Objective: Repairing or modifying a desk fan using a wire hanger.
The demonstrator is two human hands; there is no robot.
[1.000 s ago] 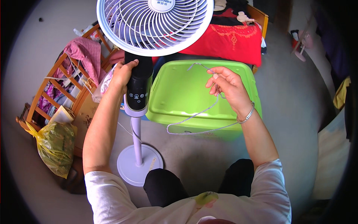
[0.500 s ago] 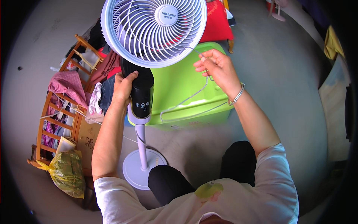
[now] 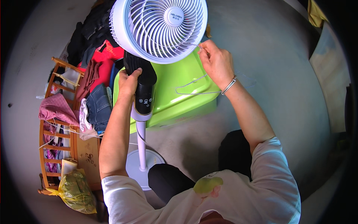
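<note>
A white standing fan [image 3: 128,41] with a round spiral grille rises in front of me. My left hand [image 3: 129,84] is closed around its black neck [image 3: 144,89], just above the control panel. My right hand [image 3: 218,61] pinches a thin wire clothes hanger [image 3: 201,93] beside the grille's lower right edge. One thin end of the wire reaches from my fingers to the grille; whether it passes between the ribs I cannot tell. The hanger's bent frame hangs below that hand, over the box. A slim pole [image 3: 141,145] joins the fan to its round base [image 3: 134,164].
A lime-green lidded box [image 3: 167,80] stands right behind the fan. To the left, a wooden-railed frame [image 3: 56,147] carries clothes, including folded jeans [image 3: 99,106] and a pink cloth [image 3: 57,108]. A yellow plastic bag [image 3: 77,192] hangs near its lower end. A cable runs by the pole.
The fan head has turned slightly and shifted right in view. My right hand has closed more tightly on the wire, its fingers now curled in. The hanger's frame has swung to the right.
</note>
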